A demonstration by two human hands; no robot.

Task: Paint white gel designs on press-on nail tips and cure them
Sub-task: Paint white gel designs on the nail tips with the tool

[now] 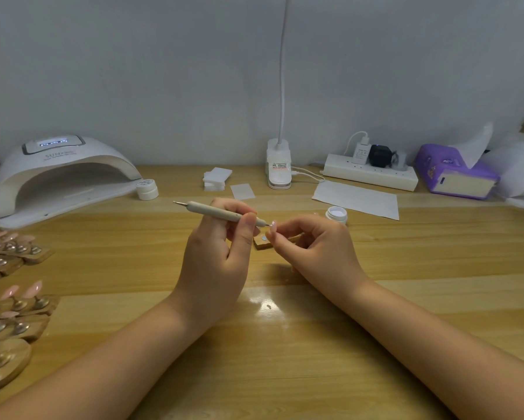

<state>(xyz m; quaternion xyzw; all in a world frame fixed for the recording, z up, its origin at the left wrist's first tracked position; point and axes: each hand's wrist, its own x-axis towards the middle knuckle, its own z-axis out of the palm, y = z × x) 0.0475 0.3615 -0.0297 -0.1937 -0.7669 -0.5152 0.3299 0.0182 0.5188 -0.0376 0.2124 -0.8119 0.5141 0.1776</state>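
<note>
On a wooden worktop [315, 344] a curing lamp [61, 174] waits at far left, above rows of pink nail tips on stands [12, 298] that seem finished or queued. Mid-worktop, the left hand [215, 268] pinches a dotting pen [221, 212]. Its point meets a small nail tip [273, 224] pinched in the right hand's [318, 253] fingers [280, 234], with an open white gel pot [336, 214] just beyond; painting looks underway, curing still ahead.
</note>
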